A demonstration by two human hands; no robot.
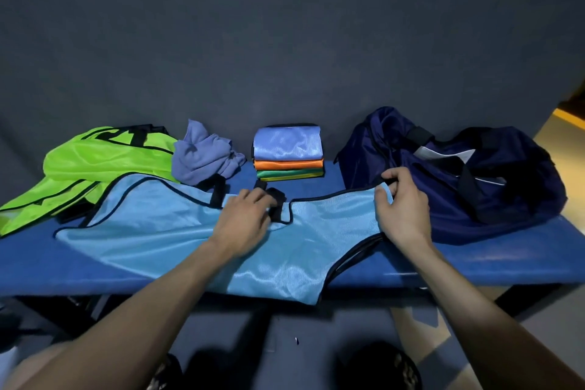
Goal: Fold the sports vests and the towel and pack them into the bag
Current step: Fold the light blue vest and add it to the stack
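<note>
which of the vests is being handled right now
The light blue mesh vest spread flat across the bench, held by both the left hand and right hand. The neon green vest lies crumpled aside; the folded vests sit stacked behind.

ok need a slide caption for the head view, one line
Both hands spread a light blue vest on the blue bench, the right hand pinching its edge, beside folded vests and a navy bag.

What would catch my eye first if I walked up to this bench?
Probably the light blue vest spread across the blue bench, with the left hand on its middle and the right hand pinching its right strap. Next, the neon green vest crumpled at far left, and the neat stack of folded vests at the back beside the dark bag.
</note>
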